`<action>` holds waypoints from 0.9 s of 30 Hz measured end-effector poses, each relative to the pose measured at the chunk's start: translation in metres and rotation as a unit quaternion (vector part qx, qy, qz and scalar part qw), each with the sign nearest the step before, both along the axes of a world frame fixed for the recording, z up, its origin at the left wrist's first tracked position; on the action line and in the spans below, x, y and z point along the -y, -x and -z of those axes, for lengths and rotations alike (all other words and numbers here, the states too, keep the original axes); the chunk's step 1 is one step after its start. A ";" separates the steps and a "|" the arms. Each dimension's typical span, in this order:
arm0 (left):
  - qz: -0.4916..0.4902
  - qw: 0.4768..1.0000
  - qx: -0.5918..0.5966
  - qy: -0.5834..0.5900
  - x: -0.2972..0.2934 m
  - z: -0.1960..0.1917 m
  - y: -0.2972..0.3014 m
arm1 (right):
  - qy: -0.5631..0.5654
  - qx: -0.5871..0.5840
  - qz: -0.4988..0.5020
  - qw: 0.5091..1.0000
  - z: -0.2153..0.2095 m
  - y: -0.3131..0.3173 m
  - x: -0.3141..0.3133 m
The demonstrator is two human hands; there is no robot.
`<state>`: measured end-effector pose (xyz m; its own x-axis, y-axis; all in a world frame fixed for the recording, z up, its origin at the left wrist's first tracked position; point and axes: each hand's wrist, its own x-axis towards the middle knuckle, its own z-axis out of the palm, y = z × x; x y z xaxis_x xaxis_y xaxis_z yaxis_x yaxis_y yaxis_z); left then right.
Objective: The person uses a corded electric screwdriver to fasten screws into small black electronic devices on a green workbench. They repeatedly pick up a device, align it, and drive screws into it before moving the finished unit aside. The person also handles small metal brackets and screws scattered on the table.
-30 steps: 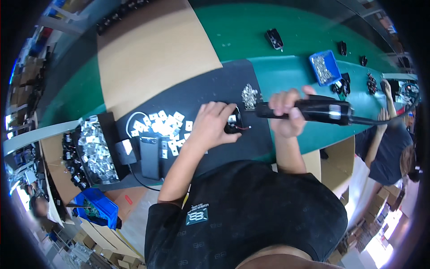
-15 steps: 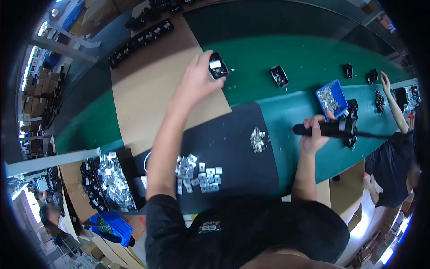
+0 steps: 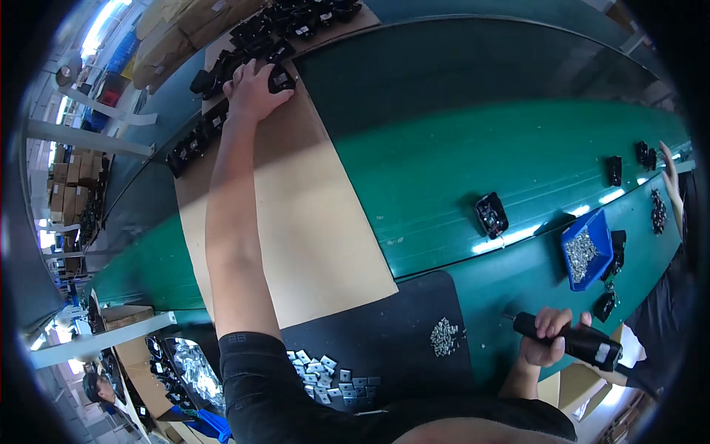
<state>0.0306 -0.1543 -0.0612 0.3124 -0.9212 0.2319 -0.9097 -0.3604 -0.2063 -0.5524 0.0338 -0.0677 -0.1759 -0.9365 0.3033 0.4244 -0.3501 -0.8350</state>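
Left hand (image 3: pixel 251 89) pinches a black part (image 3: pixel 281 78) at the cardboard sheet's (image 3: pixel 310 214) far end; right hand (image 3: pixel 547 342) grips an electric screwdriver (image 3: pixel 573 342).

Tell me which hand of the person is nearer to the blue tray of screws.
The right hand. It holds the black electric screwdriver just below the blue tray. The left hand is far away, stretched to the black parts on the cardboard.
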 end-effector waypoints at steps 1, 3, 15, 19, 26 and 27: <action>-0.007 0.999 -0.029 -0.014 0.003 0.003 -0.003 | 0.006 -0.002 -0.009 1.000 0.000 0.001 -0.001; -0.014 0.999 -0.034 -0.002 0.000 0.012 -0.005 | 0.013 0.000 -0.023 1.000 0.003 0.003 -0.003; 0.101 0.980 -0.108 0.136 -0.087 -0.048 0.086 | 0.038 0.014 -0.039 0.998 0.004 0.005 -0.002; 0.178 0.944 -0.218 0.173 -0.175 -0.079 0.184 | -0.028 -0.003 -0.007 1.000 0.007 0.005 -0.003; 0.084 0.911 -0.393 0.096 -0.350 -0.066 0.317 | 0.029 0.045 -0.069 0.996 -0.007 -0.005 0.001; 0.086 0.914 -0.389 0.079 -0.367 -0.057 0.325 | 0.027 0.061 -0.085 0.994 -0.010 -0.006 -0.003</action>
<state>-0.2946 0.2130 -0.0037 0.2922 -0.9466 0.1363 -0.8056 -0.1668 0.5685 -0.5467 0.0372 -0.0581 -0.0557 -0.9389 0.3395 0.5786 -0.3075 -0.7554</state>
